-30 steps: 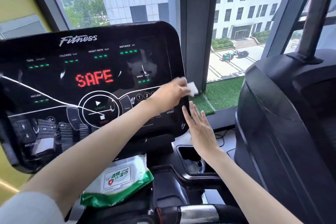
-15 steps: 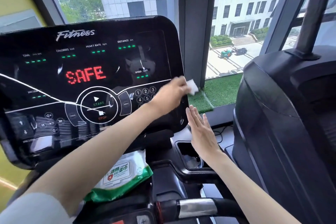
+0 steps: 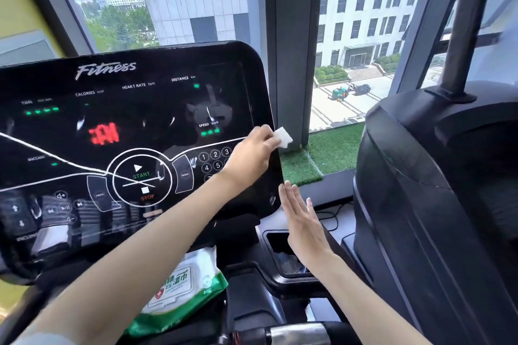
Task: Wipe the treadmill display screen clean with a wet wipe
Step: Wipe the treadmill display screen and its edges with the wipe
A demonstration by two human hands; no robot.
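The person's left hand (image 3: 252, 157) reaches across to the right edge of the treadmill display screen (image 3: 126, 120), fingers pinching a small folded white wet wipe (image 3: 283, 137) that sticks out just past that edge. The right hand (image 3: 302, 221) is flat, fingers straight, holding nothing, just beside the screen's lower right corner; whether it touches the corner I cannot tell. Below the screen lies a green-and-white pack of wipes (image 3: 182, 288), and to the screen's right stands a black machine (image 3: 434, 204)

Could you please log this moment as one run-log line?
phase: wiping | left grip: pinches wet wipe at right edge of treadmill display | right grip: open, flat, beside lower-right corner | wipes pack: under display
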